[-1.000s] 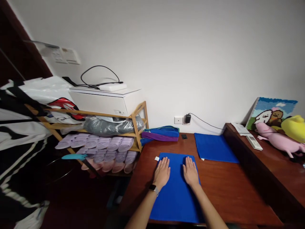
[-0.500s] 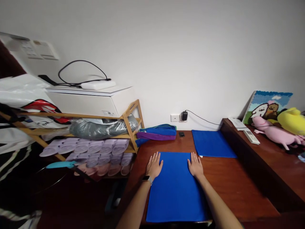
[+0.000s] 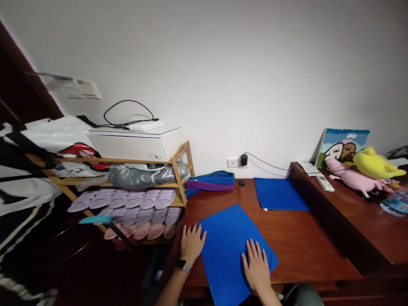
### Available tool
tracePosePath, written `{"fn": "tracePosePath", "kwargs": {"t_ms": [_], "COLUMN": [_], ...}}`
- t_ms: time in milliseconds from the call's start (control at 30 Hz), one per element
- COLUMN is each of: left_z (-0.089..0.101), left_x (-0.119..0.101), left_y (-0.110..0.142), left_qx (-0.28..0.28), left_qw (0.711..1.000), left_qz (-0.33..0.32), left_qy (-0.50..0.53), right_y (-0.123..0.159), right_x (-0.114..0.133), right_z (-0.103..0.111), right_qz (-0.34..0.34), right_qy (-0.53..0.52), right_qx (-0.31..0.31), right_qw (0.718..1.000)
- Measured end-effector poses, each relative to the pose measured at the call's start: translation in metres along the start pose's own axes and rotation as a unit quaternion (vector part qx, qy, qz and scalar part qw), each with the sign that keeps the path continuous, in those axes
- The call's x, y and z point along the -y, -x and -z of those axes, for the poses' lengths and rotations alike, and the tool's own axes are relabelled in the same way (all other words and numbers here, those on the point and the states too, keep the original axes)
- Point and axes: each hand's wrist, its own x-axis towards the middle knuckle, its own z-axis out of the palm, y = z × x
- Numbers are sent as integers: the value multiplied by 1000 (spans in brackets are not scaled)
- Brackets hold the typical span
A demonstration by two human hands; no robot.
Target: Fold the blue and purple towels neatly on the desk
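A blue cloth lies flat and turned at an angle on the brown wooden table, its near corner reaching past the front edge. My left hand, with a watch on the wrist, rests at the cloth's left corner, fingers spread. On the right part of the cloth lies my right hand, palm down with fingers stretched out. Neither hand grips anything. Farther back on the right is a second blue cloth, folded flat, with a small white tag at its near corner.
Left of the table stands a wooden rack with several lilac slippers and a white box. A blue and purple fabric bundle lies by the wall. On the raised right surface are a remote and plush toys.
The near blue cloth has turned from square to slanted. Both my hands have come nearer to me, the left one outward, the right one onto the cloth. The camera view has shifted slightly.
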Motion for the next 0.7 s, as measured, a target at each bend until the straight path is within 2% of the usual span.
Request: {"fn": "tracePosePath", "kwargs": {"t_ms": [67,133,233,300,400,467,533,600,700], "left_z": [10,22,38,45,52,55,55,51,35], "left_x": [2,-2,-15,-25,-35,-39,-45,-54,-79], "left_y": [17,33,56,70,78,69,45,10,-48], "left_qx": [5,13,29,37,64,99,123,127,134], "left_qw": [1000,999,997,997,996,994,992,991,988], "left_qz": [4,-1,-15,-20,-14,12,38,45,49], "left_qy": [-16,-39,-64,-70,-63,-43,-15,12,52], "right_y": [22,20,-9,-29,-43,-42,-38,-36,-43], "right_x": [-18,-38,-68,-85,-110,-126,-140,-146,-141], "right_z": [-2,12,43,59,71,73,74,75,79], "right_qz": [6,36,93,106,48,-51,-164,-233,-264], "right_qy": [-3,-9,-25,-24,-1,3,-25,-83,-153], "right_qx": [8,22,59,76,39,-22,-57,-38,22], "right_qw": [1000,999,994,991,998,998,984,968,952]}}
